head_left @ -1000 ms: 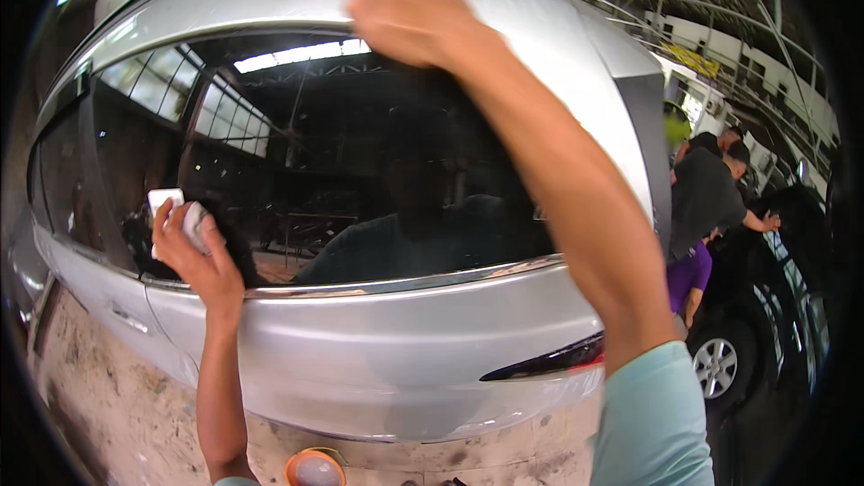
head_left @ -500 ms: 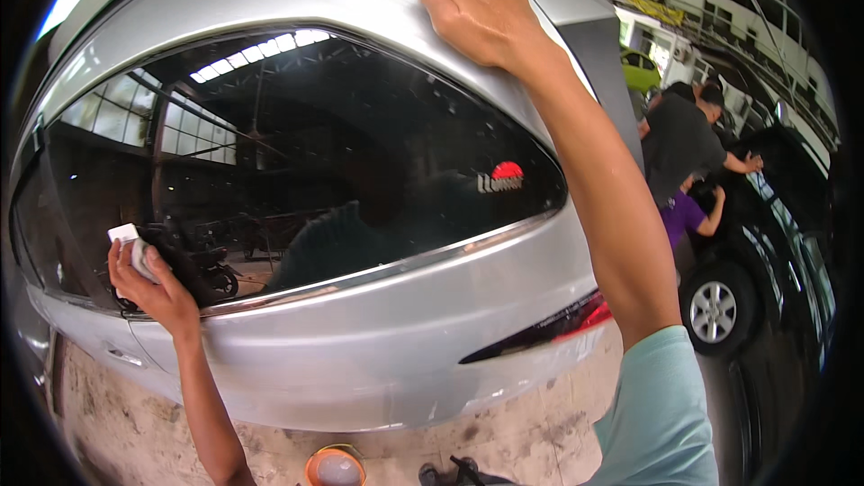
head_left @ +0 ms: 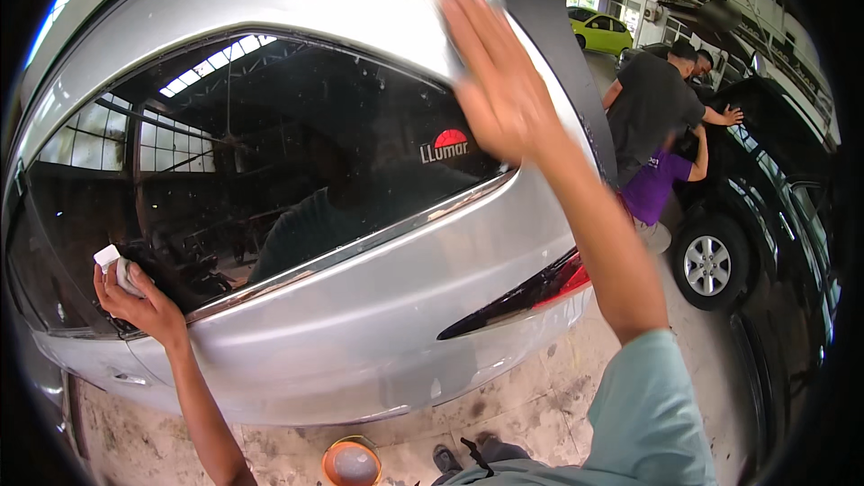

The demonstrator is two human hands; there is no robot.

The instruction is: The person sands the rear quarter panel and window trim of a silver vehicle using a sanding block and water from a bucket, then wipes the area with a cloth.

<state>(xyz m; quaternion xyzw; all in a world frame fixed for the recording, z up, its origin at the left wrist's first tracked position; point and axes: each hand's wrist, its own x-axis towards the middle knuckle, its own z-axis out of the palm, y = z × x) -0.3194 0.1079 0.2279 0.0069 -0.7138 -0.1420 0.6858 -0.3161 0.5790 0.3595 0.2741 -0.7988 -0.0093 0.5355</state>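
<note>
A silver car (head_left: pixel 360 342) fills most of the view, its dark side window (head_left: pixel 297 153) running across the middle. My left hand (head_left: pixel 148 310) is at the lower left of the glass, its fingers curled round a small white block-like object (head_left: pixel 106 257) with a greyish rounded part beside it; its exact kind I cannot make out. My right hand (head_left: pixel 504 99) is over the silver pillar behind the window, blurred by motion. Its fingers are stretched out flat. Whether anything thin lies under that palm is hidden.
An orange bucket (head_left: pixel 352 463) with pale contents stands on the stained floor (head_left: pixel 540 414) below the car. At right, a person in black (head_left: pixel 652 103) and one in purple (head_left: pixel 661 184) work at a black car (head_left: pixel 765 216). A green car (head_left: pixel 601 31) is farther back.
My right hand has come down from the upper pillar toward the window's rear corner. My left hand keeps its hold near the lower glass edge. The whole view has shifted slightly.
</note>
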